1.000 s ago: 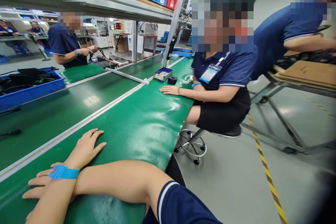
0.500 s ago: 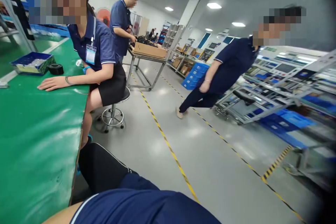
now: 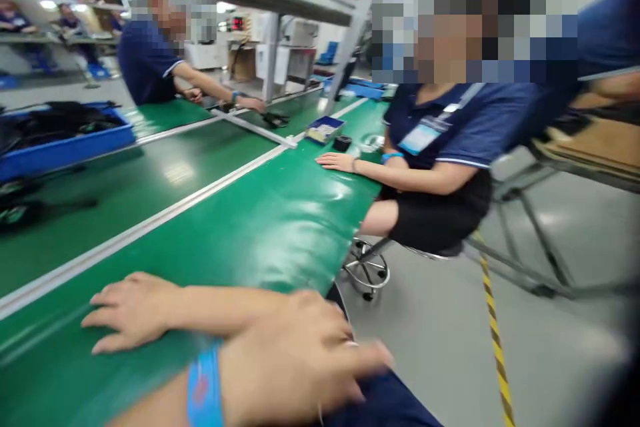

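Since my arms lie crossed, the sides are swapped in the head view. My left hand (image 3: pixel 295 360), the one with the blue wristband (image 3: pixel 205 387), sits nearest the camera and reaches toward the right, over my right forearm and out past the bench edge. It is blurred, but the fingers look loosely stretched out and it holds nothing. Just beyond it, my right hand (image 3: pixel 130 310) rests palm down on the green mat (image 3: pixel 260 227), fingers spread and pointing left, also holding nothing. The mat is the only thing either hand touches, and only the right hand is plainly on it. A white rail (image 3: pixel 150 227) runs past the right hand, its long axis going from near left to far right along the bench. Well apart from both hands, ahead and to the right, a co-worker's hand (image 3: pixel 337 161) lies flat on the same mat. Just behind it are a black roll (image 3: pixel 343 142) and a small blue tray (image 3: pixel 325 128). Far to the left sits a blue crate (image 3: pixel 65 147) of dark parts.
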{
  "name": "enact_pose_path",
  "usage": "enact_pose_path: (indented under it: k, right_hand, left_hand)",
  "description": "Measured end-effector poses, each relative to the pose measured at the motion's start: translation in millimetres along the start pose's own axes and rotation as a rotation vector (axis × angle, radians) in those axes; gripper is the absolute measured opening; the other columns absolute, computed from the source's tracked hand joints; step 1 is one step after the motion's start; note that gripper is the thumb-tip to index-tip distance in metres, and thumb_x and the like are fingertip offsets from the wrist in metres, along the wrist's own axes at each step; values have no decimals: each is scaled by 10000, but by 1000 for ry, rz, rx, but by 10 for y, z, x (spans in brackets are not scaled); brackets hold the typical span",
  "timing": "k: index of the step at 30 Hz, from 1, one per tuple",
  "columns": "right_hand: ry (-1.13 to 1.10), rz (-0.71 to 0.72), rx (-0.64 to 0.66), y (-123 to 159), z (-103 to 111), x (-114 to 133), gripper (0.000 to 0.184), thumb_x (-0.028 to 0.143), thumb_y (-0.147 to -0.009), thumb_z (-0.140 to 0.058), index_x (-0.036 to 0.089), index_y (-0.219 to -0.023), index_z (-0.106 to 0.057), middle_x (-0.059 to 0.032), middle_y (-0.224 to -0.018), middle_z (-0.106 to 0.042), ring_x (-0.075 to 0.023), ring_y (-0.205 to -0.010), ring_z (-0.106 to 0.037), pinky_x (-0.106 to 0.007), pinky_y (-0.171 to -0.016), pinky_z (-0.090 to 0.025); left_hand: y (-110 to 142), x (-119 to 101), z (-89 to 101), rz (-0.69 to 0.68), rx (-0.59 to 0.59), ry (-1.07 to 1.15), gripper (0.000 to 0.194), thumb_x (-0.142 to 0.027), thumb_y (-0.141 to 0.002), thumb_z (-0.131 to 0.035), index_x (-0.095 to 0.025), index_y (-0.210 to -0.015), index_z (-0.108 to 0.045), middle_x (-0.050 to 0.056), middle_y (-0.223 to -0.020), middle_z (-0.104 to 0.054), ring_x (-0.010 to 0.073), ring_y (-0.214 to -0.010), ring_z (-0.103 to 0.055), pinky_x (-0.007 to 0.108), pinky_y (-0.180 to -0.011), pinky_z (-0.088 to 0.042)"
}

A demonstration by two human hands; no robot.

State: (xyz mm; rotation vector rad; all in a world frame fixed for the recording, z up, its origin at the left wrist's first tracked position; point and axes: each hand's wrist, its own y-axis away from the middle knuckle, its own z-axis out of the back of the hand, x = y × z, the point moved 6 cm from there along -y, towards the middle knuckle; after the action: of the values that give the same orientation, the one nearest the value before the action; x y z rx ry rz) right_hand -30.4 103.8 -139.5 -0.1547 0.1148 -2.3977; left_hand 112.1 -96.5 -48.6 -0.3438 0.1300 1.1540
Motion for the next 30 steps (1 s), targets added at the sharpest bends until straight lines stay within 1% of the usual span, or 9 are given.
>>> enact_pose_path:
  k: [3,4,6,10,14,19,25,28,30]
  right_hand:
    - [-107,-84,-33,82,-18,-63,568,578,-1033,-493,226,-1479,-512,-57,-1599,-430,-219,-1488,-381,-425,-1212,-356]
    - [-131,-91,-15,106,-26,-77,569,544,-1013,-566,211,-1472,-516,-68,-1600,-429,-233,-1493,-372,-426,-1220,-335]
    - [-142,-22,17,144,-34,-70,548,445,-1000,-625,171,-1463,-524,-107,-1581,-451,-269,-1482,-389,-443,-1224,-324]
    - [-189,14,-96,215,33,-103,556,486,-1008,-573,137,-1440,-545,-166,-1497,-528,-312,-1419,-454,-503,-1211,-347]
    - [-269,-33,-116,294,18,-128,536,500,-992,-593,195,-1432,-556,-135,-1541,-487,-308,-1440,-429,-518,-1216,-340]
    - [-288,-54,-90,348,-26,-165,540,513,-993,-575,218,-1444,-536,-125,-1558,-468,-306,-1451,-415,-526,-1217,-333]
    - [-187,-17,-88,257,1,-98,578,597,-984,-557,219,-1420,-540,-118,-1492,-527,-286,-1407,-461,-503,-1177,-391]
    - [-168,-13,-81,202,-26,-161,603,606,-975,-563,207,-1427,-536,-126,-1482,-539,-279,-1396,-477,-503,-1172,-408]
    - [-169,-18,-99,218,-58,-202,624,585,-972,-563,190,-1454,-524,-142,-1490,-536,-292,-1397,-480,-505,-1173,-414]
  left_hand:
    - [468,960,245,575,-123,-228,399,-303,-975,-627,-225,-1366,-606,120,-1306,-647,304,-1334,-520,521,-1192,-340]
    - [742,1283,333,751,-153,-237,369,-301,-955,-660,-215,-1314,-642,114,-1324,-644,310,-1374,-484,520,-1225,-288]
    - [1323,1769,517,978,-227,-271,422,-360,-965,-647,-204,-1356,-614,119,-1383,-614,303,-1359,-497,494,-1206,-315]
    - [2381,2255,750,1329,-382,-323,495,-449,-1014,-514,-224,-1455,-518,126,-1457,-556,287,-1341,-514,455,-1145,-390]
    - [3078,2463,646,1624,-448,-324,557,-474,-1007,-470,-147,-1455,-524,212,-1507,-497,365,-1383,-475,544,-1141,-383]
    - [3281,2560,435,1669,-489,-352,540,-514,-997,-438,-222,-1432,-570,147,-1547,-488,326,-1445,-422,511,-1185,-341]
    - [3358,2552,504,1683,-550,-372,772,-616,-974,-361,-120,-1564,-385,260,-1613,-339,456,-1530,-235,672,-1192,-244]
    - [3132,2452,613,1669,-569,-370,737,-553,-1013,-241,-54,-1528,-411,339,-1550,-382,493,-1483,-308,749,-1076,-343]
    - [2798,2207,575,1590,-559,-405,656,-506,-1028,-251,-91,-1468,-506,311,-1535,-422,468,-1468,-347,731,-1073,-365]
